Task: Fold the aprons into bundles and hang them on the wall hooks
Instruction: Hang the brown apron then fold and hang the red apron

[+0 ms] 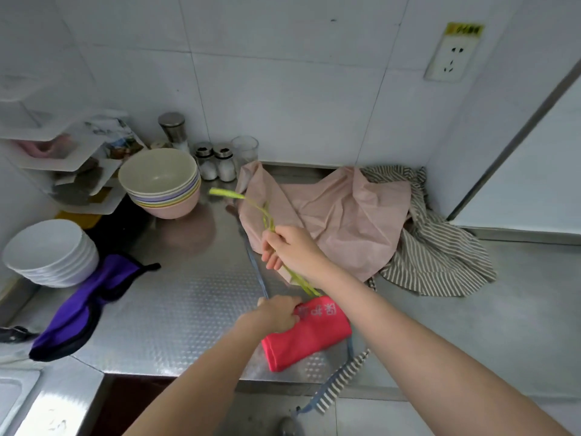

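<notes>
A red apron (309, 335), folded into a short roll with pink lettering, lies near the steel counter's front edge. My left hand (276, 313) grips its upper left end. My right hand (290, 247) is held above the counter and grips the apron's yellow-green straps (251, 201), which run taut from the roll and stick out past my fingers. A pale pink apron (339, 215) lies spread behind them, with a striped apron (440, 256) crumpled to its right. A purple apron (85, 303) lies at the left. No wall hooks are in view.
Stacked pastel bowls (160, 180) and white bowls (47, 250) stand at the left, with shakers (217, 162) and a glass against the tiled wall. A corner shelf (63, 165) fills the far left. A striped strap (339, 382) hangs over the counter's front edge (188, 369).
</notes>
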{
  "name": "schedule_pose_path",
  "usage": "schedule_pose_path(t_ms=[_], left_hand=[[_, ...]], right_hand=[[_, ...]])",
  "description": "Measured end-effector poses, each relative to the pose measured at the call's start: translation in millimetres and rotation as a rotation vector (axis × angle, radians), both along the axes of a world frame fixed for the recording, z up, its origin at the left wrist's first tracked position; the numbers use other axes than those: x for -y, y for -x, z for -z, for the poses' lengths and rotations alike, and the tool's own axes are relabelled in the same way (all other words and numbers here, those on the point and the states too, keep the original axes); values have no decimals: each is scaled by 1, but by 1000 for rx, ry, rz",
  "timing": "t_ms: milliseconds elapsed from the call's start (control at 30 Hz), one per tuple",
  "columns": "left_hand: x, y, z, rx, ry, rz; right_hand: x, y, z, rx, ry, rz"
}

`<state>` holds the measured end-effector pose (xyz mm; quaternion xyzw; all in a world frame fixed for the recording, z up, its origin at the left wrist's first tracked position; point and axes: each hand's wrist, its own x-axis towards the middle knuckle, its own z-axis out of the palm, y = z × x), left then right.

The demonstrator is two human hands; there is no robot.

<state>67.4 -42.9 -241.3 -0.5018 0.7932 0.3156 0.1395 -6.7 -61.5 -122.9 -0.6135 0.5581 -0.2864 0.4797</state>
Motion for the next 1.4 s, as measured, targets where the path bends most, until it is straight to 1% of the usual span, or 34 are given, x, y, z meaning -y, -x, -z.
schedule_pose_path(t_ms=[67, 133, 200, 300, 400, 467, 533, 633, 767, 867, 900, 967, 1000, 1067, 1133, 1200, 1233, 1300, 1367, 1400], left_hand=[[6, -3, 0, -103, -2, -129], [12, -6, -8, -257, -2, -292], [16, -10, -20, -414, -6, -511], [23, -17, -34, -628, -53, -794], [23, -24, -42, -858, -171, -979], [17, -27, -52, -1027, -249, -1045], [12, -29, -60, -1166, -327, -1051], [8, -32, -77, -1253, -425, -972], [11, -42, -100, -1232, -494, -776], [13, -52, -114, -1208, -599, -589], [14, -53, -119, -1164, -657, -505], [13, -53, -131, -987, -706, -292], [13, -49, -136, -876, -678, -176], [14, -40, -143, -667, -554, 30], [15, -29, -147, -471, -395, 188], [19, -18, -145, -280, -205, 329], [20, -13, -142, -199, -133, 361], [23, -5, -136, -84, -10, 367], [26, 3, -128, -49, 97, 322], [25, 5, -126, -46, 133, 292]], right_hand=[[-5, 3, -13, 112, 18, 64], [-10, 8, -25, 247, 14, 113], [-19, 19, -31, 346, 2, 150], [-33, 45, -30, 437, -42, 263], [-46, 69, -19, 481, -129, 400], [-55, 79, -10, 509, -211, 435], [-62, 84, -1, 550, -309, 438], [-70, 86, 10, 644, -437, 474], [-75, 86, 13, 725, -539, 458], [-71, 82, 9, 721, -594, 406], [-69, 82, 7, 712, -611, 390], [-64, 84, 0, 657, -636, 351], [-60, 87, -4, 566, -644, 319], [-54, 90, -11, 336, -664, 184], [-45, 91, -17, 217, -650, 42], [-37, 89, -22, 125, -612, -10], [-36, 87, -25, 88, -568, -12], [-32, 80, -27, 37, -412, 29], [-30, 74, -30, -52, -249, 91], [-29, 71, -29, -128, -185, 103]])
